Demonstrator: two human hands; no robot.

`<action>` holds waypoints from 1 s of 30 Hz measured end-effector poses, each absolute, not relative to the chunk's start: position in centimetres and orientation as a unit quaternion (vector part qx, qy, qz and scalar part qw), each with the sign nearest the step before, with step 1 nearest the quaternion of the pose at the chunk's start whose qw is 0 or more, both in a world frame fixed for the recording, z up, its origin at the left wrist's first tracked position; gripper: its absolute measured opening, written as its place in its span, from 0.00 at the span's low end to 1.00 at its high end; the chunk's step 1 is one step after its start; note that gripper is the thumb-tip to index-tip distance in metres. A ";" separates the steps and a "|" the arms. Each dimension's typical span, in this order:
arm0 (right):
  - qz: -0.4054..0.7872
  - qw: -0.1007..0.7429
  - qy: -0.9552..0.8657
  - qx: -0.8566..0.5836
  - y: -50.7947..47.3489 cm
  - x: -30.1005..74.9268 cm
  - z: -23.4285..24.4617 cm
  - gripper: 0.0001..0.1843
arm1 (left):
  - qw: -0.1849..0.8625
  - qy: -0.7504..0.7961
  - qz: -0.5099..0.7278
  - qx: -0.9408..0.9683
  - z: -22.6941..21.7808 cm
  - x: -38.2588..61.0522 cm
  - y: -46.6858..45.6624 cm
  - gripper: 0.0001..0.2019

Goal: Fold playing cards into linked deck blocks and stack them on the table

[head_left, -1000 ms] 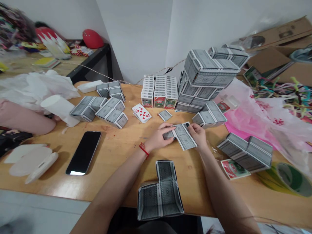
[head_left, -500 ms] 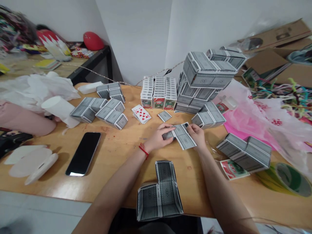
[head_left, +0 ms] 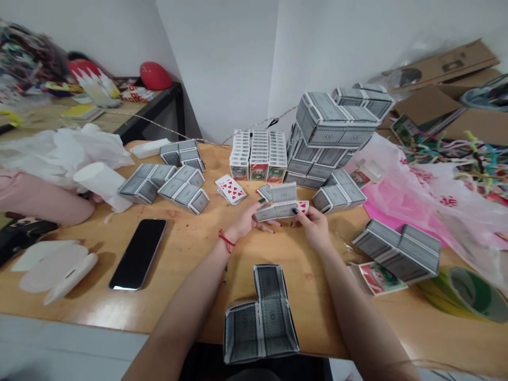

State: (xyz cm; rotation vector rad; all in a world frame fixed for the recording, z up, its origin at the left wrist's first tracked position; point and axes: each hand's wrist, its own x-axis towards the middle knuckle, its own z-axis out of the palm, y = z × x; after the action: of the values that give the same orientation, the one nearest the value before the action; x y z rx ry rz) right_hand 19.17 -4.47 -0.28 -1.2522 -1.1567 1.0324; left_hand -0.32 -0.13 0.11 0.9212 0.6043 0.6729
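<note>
Both of my hands hold a folded piece of grey-backed playing cards [head_left: 280,203] just above the wooden table [head_left: 190,248]. My left hand [head_left: 248,221] pinches its left end; the wrist wears a red string. My right hand [head_left: 313,225] grips its right end, where a red-pip card face shows. The piece is tilted up, one flap standing. A small grey card [head_left: 265,191] lies just behind it. An L-shaped card block [head_left: 260,315] sits at the near table edge, between my forearms.
A black phone [head_left: 138,254] lies at the left, white foam pieces [head_left: 53,264] beyond it. Card blocks [head_left: 166,182], a red-pip card pile [head_left: 230,189], boxed decks [head_left: 260,153] and a tall block stack [head_left: 333,137] stand behind. More blocks [head_left: 400,251], a pink bag [head_left: 420,190] and green tape [head_left: 472,291] fill the right.
The flat card piece under my hands has been lifted off the table and folded upward, so a red card face now shows. The view shifted slightly.
</note>
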 end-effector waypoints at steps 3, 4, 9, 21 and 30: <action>0.445 0.528 -0.460 -0.558 -4.6 18.8 -0.1 0.16 | 0.800 0.288 0.335 0.406 0.3 -0.3 0.0 0.23; 0.457 0.528 -0.450 -0.557 -4.6 18.7 -0.1 0.16 | 0.786 0.303 0.345 0.414 0.4 -0.2 -0.1 0.22; 0.536 0.525 -0.420 -0.511 -4.6 18.5 -0.3 0.19 | 0.726 0.358 0.385 0.444 0.4 0.6 -0.5 0.17; 0.585 0.541 -0.386 -0.464 -5.3 17.1 0.0 0.17 | 0.649 0.393 0.515 0.399 -0.1 0.9 0.2 0.11; 0.665 0.448 -0.417 -0.428 -6.5 12.2 0.3 0.16 | 0.741 0.323 0.514 0.287 0.7 2.0 -0.7 0.18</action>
State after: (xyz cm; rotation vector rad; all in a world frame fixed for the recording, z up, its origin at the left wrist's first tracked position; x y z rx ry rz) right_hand 12.18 -6.46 0.27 -1.0593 -1.0328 1.6454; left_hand 1.96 -0.69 0.72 0.6304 0.7074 1.1274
